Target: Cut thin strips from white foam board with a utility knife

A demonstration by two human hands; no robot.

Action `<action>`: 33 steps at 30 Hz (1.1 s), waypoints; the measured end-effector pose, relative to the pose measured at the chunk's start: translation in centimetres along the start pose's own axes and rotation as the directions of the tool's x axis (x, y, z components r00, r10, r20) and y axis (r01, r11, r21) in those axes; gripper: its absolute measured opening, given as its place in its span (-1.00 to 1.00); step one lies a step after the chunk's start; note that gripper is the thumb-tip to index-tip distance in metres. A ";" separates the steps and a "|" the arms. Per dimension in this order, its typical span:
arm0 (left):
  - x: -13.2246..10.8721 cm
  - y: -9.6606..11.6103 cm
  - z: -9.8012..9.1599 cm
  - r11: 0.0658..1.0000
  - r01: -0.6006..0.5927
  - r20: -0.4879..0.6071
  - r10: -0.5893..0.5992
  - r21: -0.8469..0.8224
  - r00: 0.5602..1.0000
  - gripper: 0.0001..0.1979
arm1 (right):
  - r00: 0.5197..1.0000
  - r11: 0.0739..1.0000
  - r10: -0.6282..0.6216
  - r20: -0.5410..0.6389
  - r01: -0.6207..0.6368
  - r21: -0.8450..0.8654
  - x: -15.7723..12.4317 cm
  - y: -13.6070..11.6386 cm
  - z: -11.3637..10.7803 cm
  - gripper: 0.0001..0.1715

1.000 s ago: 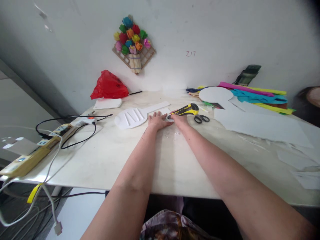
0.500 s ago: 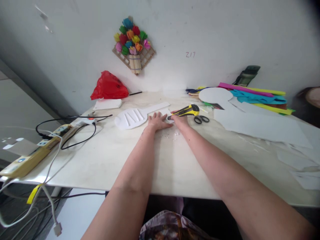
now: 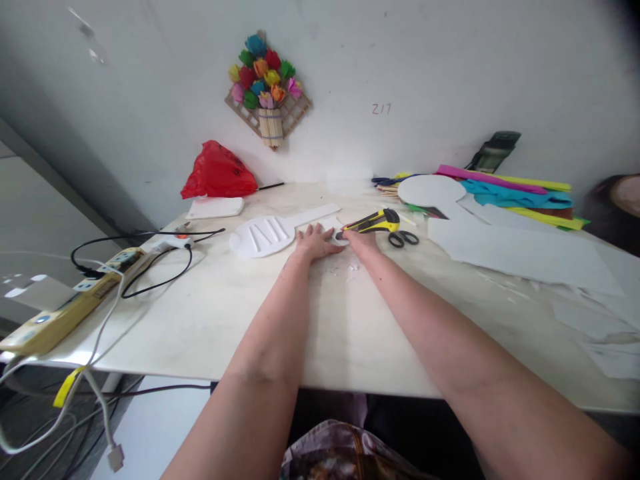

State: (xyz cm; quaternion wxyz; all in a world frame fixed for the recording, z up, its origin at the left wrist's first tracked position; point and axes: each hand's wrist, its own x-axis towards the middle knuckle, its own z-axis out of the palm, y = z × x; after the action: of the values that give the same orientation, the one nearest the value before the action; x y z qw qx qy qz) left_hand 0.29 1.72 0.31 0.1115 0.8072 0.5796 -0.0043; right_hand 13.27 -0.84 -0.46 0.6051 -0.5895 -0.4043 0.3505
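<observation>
My left hand (image 3: 316, 244) lies flat with its fingers spread on a small white sheet piece (image 3: 331, 223), pressing it to the table. In my right hand (image 3: 363, 243) is a yellow and black utility knife (image 3: 376, 220), its black front end low beside the white piece, close to my left thumb. The blade is too small to make out. Black-handled scissors (image 3: 403, 239) rest just right of my right hand. To the left is a white rounded paddle-shaped cutout (image 3: 263, 239) with raised strips on it. Small white scraps (image 3: 354, 267) lie between my wrists.
White sheets (image 3: 515, 247) and coloured material (image 3: 520, 193) cover the table's right side. A red plastic bag (image 3: 219, 172) stands at the back left, near a folded white item (image 3: 216, 208). Cables and a yellow power strip (image 3: 70, 313) occupy the left edge.
My right hand and the knife front have shifted very slightly at the white piece. My left hand stays nearly in place.
</observation>
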 end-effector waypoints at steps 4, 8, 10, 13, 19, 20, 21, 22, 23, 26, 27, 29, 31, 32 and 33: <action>-0.2 0.0 -0.1 1.000 -0.014 -0.010 0.014 0.019 1.000 -0.09 | 1.000 1.000 0.001 0.011 -0.001 0.017 -0.1 -0.1 -0.2 -0.81; -0.4 0.0 -0.2 0.999 -0.019 0.001 0.019 0.034 1.000 -0.11 | 1.000 1.000 0.001 0.028 -0.002 0.009 -0.1 -0.2 -0.4 -0.80; -0.4 0.1 -0.3 0.999 -0.022 0.007 0.021 0.042 1.000 -0.10 | 0.999 1.000 -0.003 0.032 0.003 0.013 0.0 -0.1 -0.4 -0.81; -0.5 0.0 -0.4 0.998 -0.029 0.028 0.028 0.052 0.999 -0.08 | 0.999 1.000 -0.015 0.037 0.014 0.015 0.2 0.1 -0.3 -0.81; -1.1 0.0 -0.7 0.997 -0.055 0.052 0.053 0.047 0.997 0.01 | 0.995 0.997 -0.062 0.072 0.064 -0.029 0.4 0.4 -0.5 -0.74; -1.2 0.1 -0.7 0.997 -0.056 0.050 0.054 0.045 0.997 0.01 | 0.994 0.997 -0.068 0.081 0.071 -0.030 0.4 0.4 -0.6 -0.75; -1.3 0.1 -0.8 0.997 -0.056 0.049 0.054 0.043 0.997 0.02 | 0.993 0.997 -0.072 0.089 0.074 -0.027 0.4 0.4 -0.6 -0.76; -1.4 0.1 -0.8 0.998 -0.056 0.045 0.054 0.043 0.998 0.02 | 0.993 0.997 -0.074 0.095 0.077 -0.024 0.4 0.4 -0.6 -0.78; -1.4 0.1 -0.8 0.997 -0.056 0.041 0.054 0.043 0.998 0.02 | 0.992 0.997 -0.075 0.098 0.077 -0.025 0.4 0.4 -0.6 -0.79; -1.3 0.1 -0.7 0.998 -0.053 0.033 0.051 0.043 0.998 0.02 | 0.994 0.996 -0.065 0.087 0.069 -0.050 0.3 0.3 -0.6 -0.80; -1.2 0.1 -0.6 0.998 -0.052 0.029 0.051 0.044 0.998 0.01 | 0.995 0.997 -0.057 0.081 0.061 -0.052 0.3 0.3 -0.6 -0.80; -1.1 0.0 -0.5 0.998 -0.047 0.024 0.046 0.050 0.999 0.01 | 0.997 0.998 -0.040 0.073 0.043 -0.041 0.2 0.1 -0.5 -0.81; -1.0 0.0 -0.4 0.997 -0.044 0.019 0.043 0.055 0.999 0.00 | 0.997 0.999 -0.036 0.068 0.038 -0.027 0.1 0.0 -0.6 -0.81; -1.0 0.0 -0.4 0.997 -0.044 0.016 0.043 0.055 0.999 0.00 | 0.997 0.999 -0.037 0.068 0.039 -0.025 0.0 -0.1 -0.6 -0.82; -1.0 0.0 -0.4 0.998 -0.045 0.016 0.044 0.053 0.999 0.00 | 0.997 0.999 -0.039 0.072 0.041 -0.024 0.0 -0.1 -0.6 -0.82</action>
State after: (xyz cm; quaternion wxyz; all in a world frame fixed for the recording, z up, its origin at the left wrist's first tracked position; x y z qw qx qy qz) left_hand -0.12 0.89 0.83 0.0944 0.8225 0.5603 -0.0233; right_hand 13.85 -1.12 -0.32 0.5895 -0.5762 -0.4417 0.3539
